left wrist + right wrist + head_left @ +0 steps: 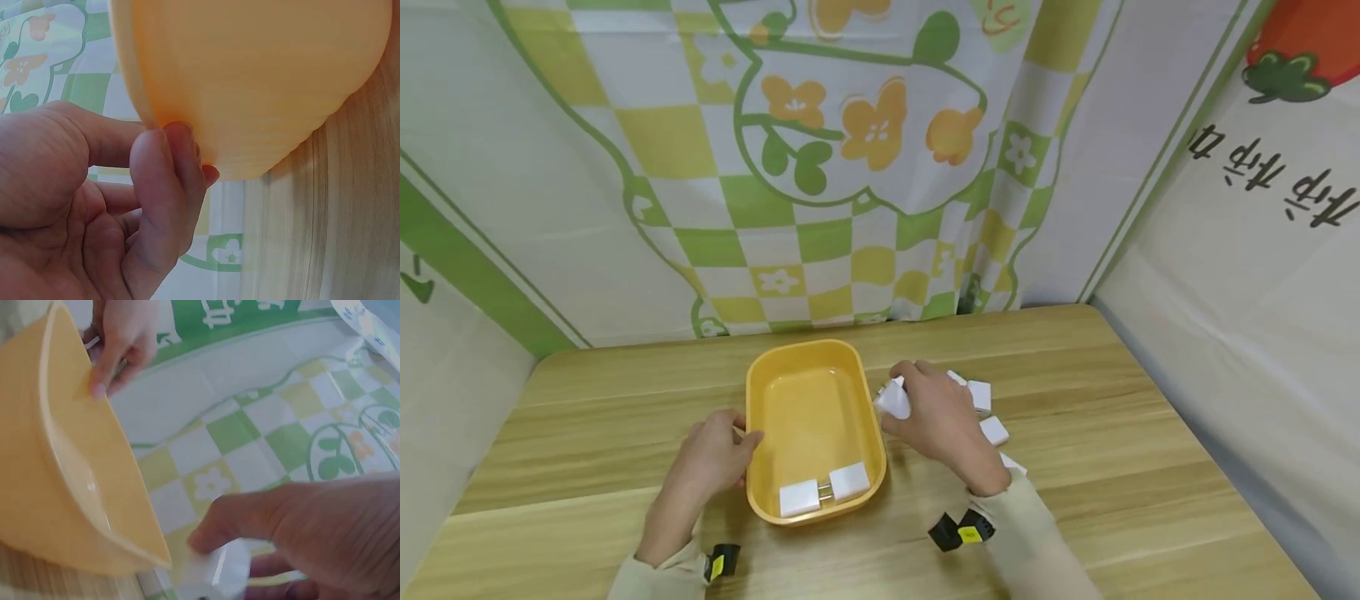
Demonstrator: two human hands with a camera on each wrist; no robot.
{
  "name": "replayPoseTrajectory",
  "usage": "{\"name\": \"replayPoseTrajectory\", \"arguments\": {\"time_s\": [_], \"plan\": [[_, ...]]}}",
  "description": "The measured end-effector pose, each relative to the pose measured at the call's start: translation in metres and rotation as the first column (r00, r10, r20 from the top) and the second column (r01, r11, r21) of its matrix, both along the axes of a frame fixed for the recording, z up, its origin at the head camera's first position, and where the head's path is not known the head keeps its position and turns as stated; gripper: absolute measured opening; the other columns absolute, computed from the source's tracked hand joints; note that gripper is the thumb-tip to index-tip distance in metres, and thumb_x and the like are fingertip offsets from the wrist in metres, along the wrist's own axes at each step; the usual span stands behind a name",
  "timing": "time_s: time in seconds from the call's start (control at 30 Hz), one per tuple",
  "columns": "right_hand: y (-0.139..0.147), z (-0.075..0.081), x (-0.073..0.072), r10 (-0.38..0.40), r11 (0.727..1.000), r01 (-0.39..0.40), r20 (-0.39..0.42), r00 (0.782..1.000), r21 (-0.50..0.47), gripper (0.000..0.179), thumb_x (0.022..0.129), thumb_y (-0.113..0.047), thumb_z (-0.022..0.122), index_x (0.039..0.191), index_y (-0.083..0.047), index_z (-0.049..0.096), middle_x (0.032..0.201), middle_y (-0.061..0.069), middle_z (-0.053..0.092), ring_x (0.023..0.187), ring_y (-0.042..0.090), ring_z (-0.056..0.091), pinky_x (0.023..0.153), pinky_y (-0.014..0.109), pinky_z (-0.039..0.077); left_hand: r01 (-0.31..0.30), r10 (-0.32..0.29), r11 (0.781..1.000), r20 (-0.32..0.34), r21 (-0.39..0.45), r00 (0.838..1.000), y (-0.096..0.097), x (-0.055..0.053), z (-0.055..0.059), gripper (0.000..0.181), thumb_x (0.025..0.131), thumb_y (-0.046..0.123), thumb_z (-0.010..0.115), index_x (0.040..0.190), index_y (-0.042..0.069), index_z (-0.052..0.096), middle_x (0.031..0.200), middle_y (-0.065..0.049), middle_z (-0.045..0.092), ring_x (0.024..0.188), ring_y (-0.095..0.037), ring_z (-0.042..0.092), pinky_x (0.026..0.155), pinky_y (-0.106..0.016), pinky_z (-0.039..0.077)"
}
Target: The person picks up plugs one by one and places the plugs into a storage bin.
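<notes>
A yellow plastic tray (808, 367) stands on the table, with two white plug adapters (799, 498) lying end to end along its near side, metal prongs between them. My left hand (711, 458) pinches the tray's left rim, thumb inside and fingers outside; the left wrist view shows this grip on the wall (250, 75) close up. Just off the tray's right rim, my right hand (936, 412) holds another white plug adapter (893, 400) between thumb and fingers. In the right wrist view that white adapter (219, 572) is partly covered by the fingers.
Several more white adapters (994, 431) lie on the wooden table (1112, 400) beside and behind my right hand, some partly hidden by it. A patterned curtain (760, 275) hangs along the table's far edge. Black wrist devices (958, 531) sit at both sleeves.
</notes>
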State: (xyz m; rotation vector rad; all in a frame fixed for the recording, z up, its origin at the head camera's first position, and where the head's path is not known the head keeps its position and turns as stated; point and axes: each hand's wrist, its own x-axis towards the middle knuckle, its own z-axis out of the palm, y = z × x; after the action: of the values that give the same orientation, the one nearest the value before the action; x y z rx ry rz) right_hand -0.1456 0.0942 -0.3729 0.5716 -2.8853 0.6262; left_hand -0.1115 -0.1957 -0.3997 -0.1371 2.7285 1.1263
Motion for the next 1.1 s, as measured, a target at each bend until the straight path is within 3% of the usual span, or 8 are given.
{"name": "replayPoseTrajectory", "arguments": {"time_s": [0.2, 0.4, 0.47, 0.67, 0.87, 1.1], "plan": [[-0.019, -0.003, 0.003, 0.205, 0.977, -0.21, -0.104, 0.973, -0.036, 0.041, 0.083, -0.026, 0.081, 0.118, -0.011, 0.067, 0.105, 0.002, 0.063, 0.086, 0.017, 0.057, 0.066, 0.031, 0.048, 0.011, -0.011, 1.0, -0.01, 0.002, 1.0, -0.001, 0.0, 0.0, 0.031, 0.101, 0.013, 0.059, 0.117, -0.013, 0.057, 0.085, -0.013, 0.071, 0.052, -0.017, 0.064, 0.051, -0.033, 0.052], [-0.043, -0.018, 0.003, 0.328, 0.938, -0.321, -0.037, 0.944, 0.133, 0.04, 0.088, -0.029, 0.078, 0.124, -0.014, 0.068, 0.109, 0.0, 0.062, 0.095, 0.017, 0.055, 0.08, 0.031, 0.047, 0.002, -0.002, 1.0, -0.004, 0.011, 1.0, 0.0, 0.001, 0.0, 0.031, 0.1, 0.012, 0.06, 0.118, -0.013, 0.057, 0.084, -0.014, 0.071, 0.052, -0.018, 0.064, 0.051, -0.033, 0.053], [-0.049, -0.022, 0.003, 0.346, 0.922, -0.338, -0.011, 0.938, 0.19, 0.039, 0.089, -0.03, 0.079, 0.124, -0.015, 0.069, 0.109, 0.0, 0.063, 0.098, 0.017, 0.055, 0.085, 0.031, 0.046, 0.001, -0.001, 1.0, 0.001, 0.012, 1.0, 0.0, 0.001, -0.001, 0.032, 0.1, 0.012, 0.06, 0.119, -0.014, 0.056, 0.084, -0.013, 0.071, 0.052, -0.018, 0.064, 0.051, -0.033, 0.053], [-0.058, -0.033, 0.003, 0.353, 0.896, -0.347, 0.029, 0.935, 0.277, 0.03, 0.091, -0.03, 0.077, 0.118, -0.018, 0.071, 0.108, -0.001, 0.063, 0.096, 0.015, 0.054, 0.081, 0.031, 0.045, 0.003, -0.003, 1.0, 0.005, 0.003, 1.0, 0.0, 0.0, 0.0, 0.032, 0.101, 0.012, 0.059, 0.12, -0.013, 0.056, 0.084, -0.012, 0.07, 0.053, -0.017, 0.064, 0.051, -0.034, 0.053], [-0.06, -0.041, 0.002, 0.363, 0.857, -0.342, 0.018, 0.931, 0.386, 0.021, 0.092, -0.025, 0.077, 0.111, -0.021, 0.071, 0.104, -0.003, 0.061, 0.092, 0.015, 0.053, 0.078, 0.027, 0.038, 0.006, -0.006, 1.0, 0.003, -0.005, 1.0, 0.0, 0.0, 0.001, 0.03, 0.101, 0.013, 0.059, 0.118, -0.013, 0.057, 0.081, -0.011, 0.069, 0.053, -0.017, 0.064, 0.051, -0.033, 0.052], [-0.064, -0.047, 0.003, 0.366, 0.812, -0.324, 0.01, 0.931, 0.485, 0.021, 0.084, -0.022, 0.081, 0.101, -0.024, 0.068, 0.094, -0.007, 0.058, 0.084, 0.012, 0.049, 0.074, 0.028, 0.03, 0.006, -0.006, 1.0, 0.007, -0.001, 1.0, 0.0, 0.001, 0.0, 0.03, 0.101, 0.013, 0.059, 0.118, -0.012, 0.057, 0.083, -0.012, 0.069, 0.053, -0.017, 0.064, 0.052, -0.033, 0.052]]}}
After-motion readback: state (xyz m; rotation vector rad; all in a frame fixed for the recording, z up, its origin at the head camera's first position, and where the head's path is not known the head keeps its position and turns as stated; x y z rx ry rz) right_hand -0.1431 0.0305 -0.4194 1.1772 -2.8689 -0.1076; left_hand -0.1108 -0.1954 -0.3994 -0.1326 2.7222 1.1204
